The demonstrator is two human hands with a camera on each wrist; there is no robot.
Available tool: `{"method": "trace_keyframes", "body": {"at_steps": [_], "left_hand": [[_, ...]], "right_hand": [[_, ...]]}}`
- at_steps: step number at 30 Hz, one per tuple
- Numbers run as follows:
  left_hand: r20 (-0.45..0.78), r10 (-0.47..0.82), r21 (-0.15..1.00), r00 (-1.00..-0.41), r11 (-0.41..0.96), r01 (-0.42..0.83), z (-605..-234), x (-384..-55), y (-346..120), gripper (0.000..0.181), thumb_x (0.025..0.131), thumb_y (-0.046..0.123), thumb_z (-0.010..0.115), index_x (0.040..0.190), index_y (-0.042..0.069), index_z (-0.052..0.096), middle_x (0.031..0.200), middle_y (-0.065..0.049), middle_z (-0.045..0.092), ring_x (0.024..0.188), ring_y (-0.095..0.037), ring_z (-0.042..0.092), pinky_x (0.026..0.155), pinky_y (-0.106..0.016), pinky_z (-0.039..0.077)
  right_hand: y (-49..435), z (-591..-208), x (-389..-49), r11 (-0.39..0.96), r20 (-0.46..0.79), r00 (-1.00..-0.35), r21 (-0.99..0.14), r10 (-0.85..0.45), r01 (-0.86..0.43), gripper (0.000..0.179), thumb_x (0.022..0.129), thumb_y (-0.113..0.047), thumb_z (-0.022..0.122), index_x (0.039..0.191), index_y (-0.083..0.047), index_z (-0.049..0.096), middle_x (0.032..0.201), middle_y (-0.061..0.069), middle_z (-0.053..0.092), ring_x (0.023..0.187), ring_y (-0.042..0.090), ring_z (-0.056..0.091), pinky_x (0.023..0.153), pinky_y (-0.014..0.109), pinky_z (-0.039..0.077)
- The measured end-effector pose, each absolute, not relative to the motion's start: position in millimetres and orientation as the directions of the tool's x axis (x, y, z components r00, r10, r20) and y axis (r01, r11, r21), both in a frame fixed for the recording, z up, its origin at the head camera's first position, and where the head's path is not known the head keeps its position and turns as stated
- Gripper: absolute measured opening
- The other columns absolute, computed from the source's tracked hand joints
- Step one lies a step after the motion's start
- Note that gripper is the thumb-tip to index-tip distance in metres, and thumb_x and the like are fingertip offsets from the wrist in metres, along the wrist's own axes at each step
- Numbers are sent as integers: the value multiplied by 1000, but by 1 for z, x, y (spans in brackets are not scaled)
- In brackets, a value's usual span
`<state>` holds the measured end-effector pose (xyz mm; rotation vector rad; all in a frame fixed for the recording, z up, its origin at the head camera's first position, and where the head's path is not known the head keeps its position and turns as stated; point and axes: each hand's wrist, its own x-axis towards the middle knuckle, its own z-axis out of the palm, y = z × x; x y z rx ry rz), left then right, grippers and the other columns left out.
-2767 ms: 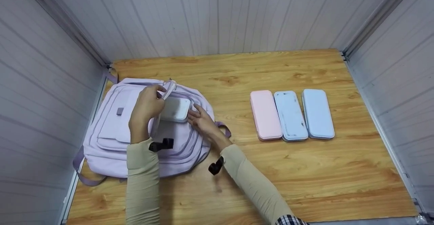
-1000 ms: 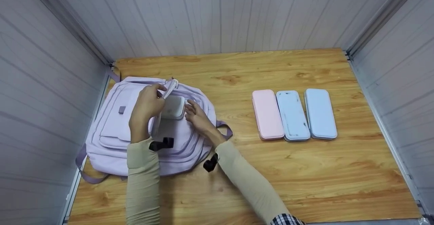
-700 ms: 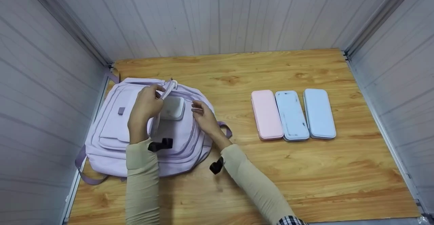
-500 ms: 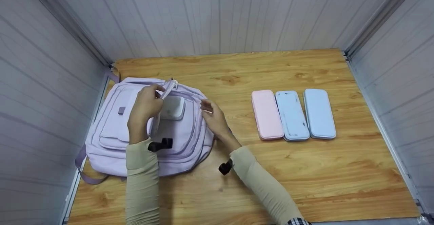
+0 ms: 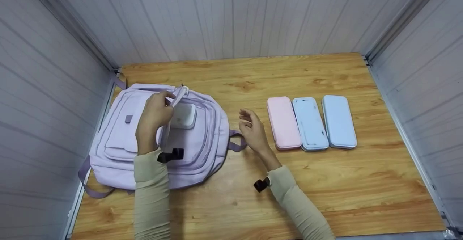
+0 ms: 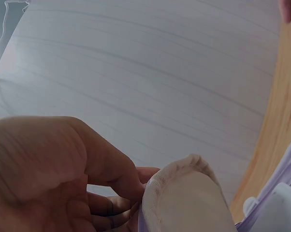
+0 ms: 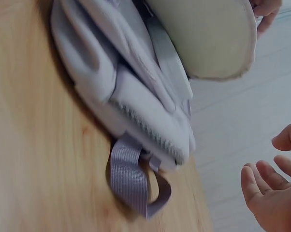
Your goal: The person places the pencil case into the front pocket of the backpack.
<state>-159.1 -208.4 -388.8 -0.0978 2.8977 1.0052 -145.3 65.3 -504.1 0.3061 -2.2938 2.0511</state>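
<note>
A lilac backpack lies flat on the left part of the wooden table, close to the left wall. The person's left hand is on top of it and pinches the edge of an opened flap between the thumb and the curled fingers, holding it lifted; in the left wrist view the pale inner side of this flap stands just beside the fingertips. Under the lifted flap a white case sits partly inside the opening of the backpack, with only its right end showing. The right hand is in the air above the table, between the backpack and a row of three cases, and it touches nothing; its fingers are loosely bent and a little apart, the palm turned to the left. In the right wrist view these relaxed fingers show at the lower right corner, and the backpack's side with a grey-purple strap loop lies on the wood. The three flat cases are side by side, touching: a pink case nearest the right hand, then a marbled blue case, then a plain blue case. Both arms wear beige sleeves, each with a small black clip at the wrist.
</note>
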Motion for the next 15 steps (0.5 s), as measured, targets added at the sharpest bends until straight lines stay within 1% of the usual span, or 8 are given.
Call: {"method": "trace_keyframes", "body": {"at_steps": [3,7,11,15], "left_hand": [[-87,-34,617,-996,783,-81,-389,-159,-208,45,80,-2,42,121,-5,58,99,-23,62,91,-32,55,78,-43,46],[-95,-29,620,-995,781,-82,-389,-159,-209,45,80,-2,41,122,-5,58,100,-23,62,93,-32,55,80,-43,45],[-101,-32,619,-994,781,-88,-389,-159,-210,47,79,-2,40,122,-4,58,101,-22,62,93,-31,54,81,-43,44],[-96,-32,620,-995,780,-85,-390,-158,-210,46,79,-1,40,122,-4,58,101,-22,62,93,-32,55,80,-43,45]], "right_hand": [[77,-505,-139,127,182,-978,-973,-99,-194,43,89,7,52,130,14,44,126,29,51,117,43,50,98,49,44],[92,-512,-131,169,173,-981,-968,-83,-186,47,89,4,55,133,14,41,130,29,48,120,44,46,101,53,40],[105,-520,-124,239,182,-982,-953,-49,-188,50,89,3,58,134,13,39,131,29,45,121,44,44,102,55,37],[119,-544,-126,280,191,-981,-943,21,-177,52,88,0,61,135,8,41,132,27,45,122,40,44,102,54,36]]}}
